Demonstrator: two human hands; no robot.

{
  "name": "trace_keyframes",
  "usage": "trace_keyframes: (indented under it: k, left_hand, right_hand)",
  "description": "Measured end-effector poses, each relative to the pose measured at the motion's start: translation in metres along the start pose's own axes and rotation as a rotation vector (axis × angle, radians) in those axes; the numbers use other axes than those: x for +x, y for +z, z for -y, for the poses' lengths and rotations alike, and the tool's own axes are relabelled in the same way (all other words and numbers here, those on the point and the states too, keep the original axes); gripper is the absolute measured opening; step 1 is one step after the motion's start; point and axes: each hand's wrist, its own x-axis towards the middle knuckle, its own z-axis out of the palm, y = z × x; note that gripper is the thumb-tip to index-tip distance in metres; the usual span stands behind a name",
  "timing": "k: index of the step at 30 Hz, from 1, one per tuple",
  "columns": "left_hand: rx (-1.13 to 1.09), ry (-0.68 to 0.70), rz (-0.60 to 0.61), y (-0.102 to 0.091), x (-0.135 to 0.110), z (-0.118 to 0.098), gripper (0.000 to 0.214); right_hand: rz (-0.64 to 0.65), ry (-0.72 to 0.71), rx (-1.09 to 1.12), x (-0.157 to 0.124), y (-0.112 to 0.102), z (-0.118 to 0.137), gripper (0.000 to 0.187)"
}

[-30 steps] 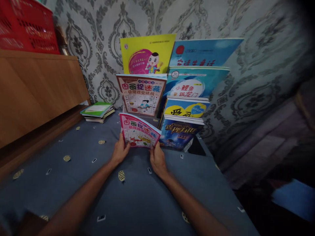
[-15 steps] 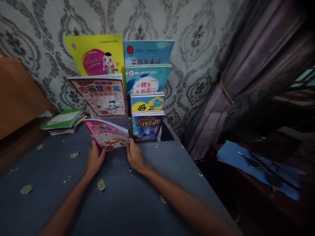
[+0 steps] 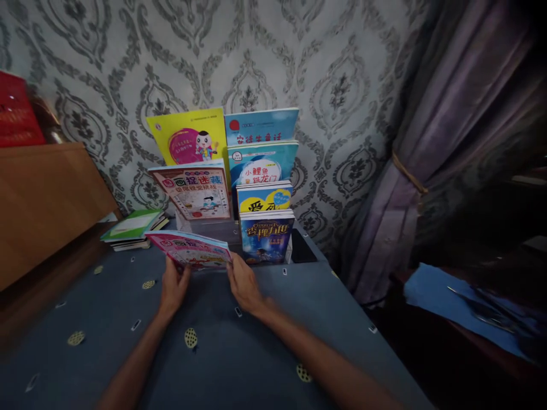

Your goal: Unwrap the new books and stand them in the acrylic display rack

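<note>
Between my two hands is a pink picture book [image 3: 192, 250], its cover tilted back and facing me. My left hand [image 3: 174, 287] is closed on its lower left side, and my right hand [image 3: 245, 282] grips the right edge. Just behind it a brown-bordered picture book [image 3: 200, 193] stands upright, with a yellow book [image 3: 188, 134] taller at its back. To the right, a dark blue book [image 3: 267, 239] stands in front of a yellow-and-blue book [image 3: 265, 199], a teal book [image 3: 262, 162] and a blue book [image 3: 262, 125], in stepped rows.
A stack of books [image 3: 132, 228] with a green one on top lies at the left, near a wooden cabinet [image 3: 47, 199]. The table [image 3: 231, 353] has a dark patterned cloth. Scissors lie on a blue cloth [image 3: 453, 307] at right, below a tied curtain [image 3: 397, 171].
The pink picture book has tipped further back, so its cover looks flatter. My view has shifted, and everything sits lower and further right in it. Both hands keep their hold.
</note>
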Motion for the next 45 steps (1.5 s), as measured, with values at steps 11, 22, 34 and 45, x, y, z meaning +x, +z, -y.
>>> trace_keyframes:
  k: [11, 22, 34, 45]
  left_hand:
    - [0.030, 0.052, -0.060, -0.010, 0.019, -0.008, 0.031]
    - [0.051, 0.239, -0.145, -0.029, 0.076, -0.047, 0.023]
    - [0.097, 0.353, -0.172, -0.031, 0.143, -0.076, 0.026]
    - [0.192, 0.392, -0.138, -0.023, 0.161, -0.073, 0.036]
  right_hand:
    - [-0.073, -0.156, 0.047, 0.045, -0.028, 0.026, 0.035]
    - [-0.104, -0.326, -0.028, 0.102, -0.058, 0.049, 0.023]
    - [-0.108, -0.285, -0.152, 0.160, -0.085, 0.061, 0.024]
    - [-0.071, -0.291, -0.160, 0.177, -0.084, 0.041, 0.024]
